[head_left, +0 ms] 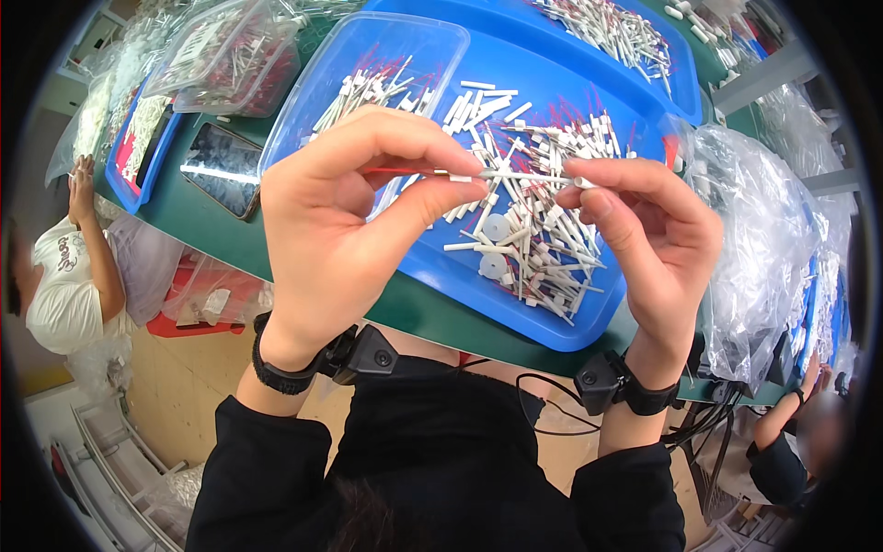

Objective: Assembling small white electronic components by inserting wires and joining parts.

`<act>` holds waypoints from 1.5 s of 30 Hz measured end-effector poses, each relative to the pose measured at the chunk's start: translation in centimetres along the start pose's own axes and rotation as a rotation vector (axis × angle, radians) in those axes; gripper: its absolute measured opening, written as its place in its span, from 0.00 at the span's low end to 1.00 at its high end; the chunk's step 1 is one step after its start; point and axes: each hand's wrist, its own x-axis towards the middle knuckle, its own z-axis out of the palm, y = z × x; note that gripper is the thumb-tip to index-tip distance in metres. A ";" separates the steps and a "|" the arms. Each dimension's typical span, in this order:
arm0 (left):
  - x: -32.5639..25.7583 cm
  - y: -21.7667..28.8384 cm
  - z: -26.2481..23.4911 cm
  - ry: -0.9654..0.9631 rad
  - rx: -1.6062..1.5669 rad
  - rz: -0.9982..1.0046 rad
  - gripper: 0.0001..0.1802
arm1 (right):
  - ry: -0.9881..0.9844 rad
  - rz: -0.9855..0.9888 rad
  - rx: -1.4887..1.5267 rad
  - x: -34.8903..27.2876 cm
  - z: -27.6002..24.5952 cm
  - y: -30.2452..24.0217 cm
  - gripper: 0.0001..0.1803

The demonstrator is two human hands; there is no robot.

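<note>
Over the blue plastic tray on the green table, a thin white rod with a red wire is held level between both hands. The left hand pinches its wire end between thumb and forefinger; the right hand, fingers curled, grips a short white tube at the other end. Similar wired rods lie heaped below, around two round pale discs. A clear plastic box stands at the tray's left, near a smartphone.

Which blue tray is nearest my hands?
The large central blue tray, beneath your left hand and right hand, holding two pale round discs; other blue trays sit farther away.
</note>
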 end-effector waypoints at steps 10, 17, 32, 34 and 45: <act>-0.2 0.4 0.3 0.046 -0.043 -0.030 0.11 | 0.018 0.006 -0.007 -0.1 -0.3 -0.1 0.10; -0.2 0.3 0.4 0.057 -0.009 -0.061 0.10 | 0.017 -0.011 -0.062 -0.1 -0.2 0.4 0.10; -0.7 0.2 0.8 0.100 0.038 -0.088 0.09 | -0.042 -0.010 -0.046 -0.1 -0.4 0.3 0.10; -0.7 0.2 1.0 0.093 0.035 -0.092 0.09 | -0.046 -0.020 -0.067 -0.1 0.0 0.5 0.09; -0.8 -0.4 1.6 0.038 0.125 0.030 0.10 | 0.055 -0.318 -0.464 0.0 1.7 1.0 0.06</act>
